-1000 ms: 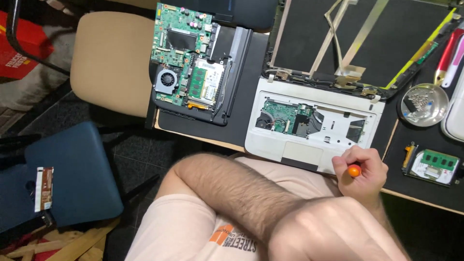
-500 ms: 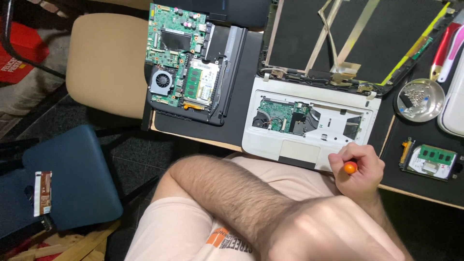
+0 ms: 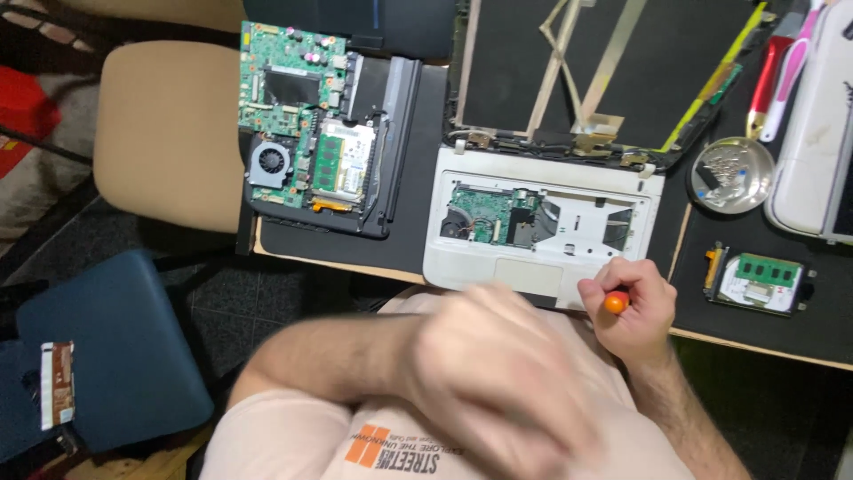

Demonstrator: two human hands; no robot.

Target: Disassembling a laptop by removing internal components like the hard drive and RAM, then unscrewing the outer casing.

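1. Head view: your right hand (image 3: 633,311) has its grip pinched around a screwdriver with an orange handle (image 3: 617,303). Only the handle end shows between thumb and fingers, so you cannot see the shaft or which way it points.

2. Head view, taking the white laptop base (image 3: 540,233) as landmark: your right hand sits at its near right corner, touching or just over the edge of the palm rest. The exposed green board (image 3: 484,213) in the base's opening lies up and to the left of the grip, farther from you. The base's long axis runs left to right along the table (image 3: 755,333).

3. Head view: your left hand (image 3: 498,373) is blurred, close to your chest, nearer to you than the base. You cannot tell whether its grip is spread or closed, and nothing shows in it.

4. Head view: the right hand is the nearer one to the base. A metal dish of screws (image 3: 732,174) lies beyond the base's right end; a second opened laptop (image 3: 324,133) lies off its left end.
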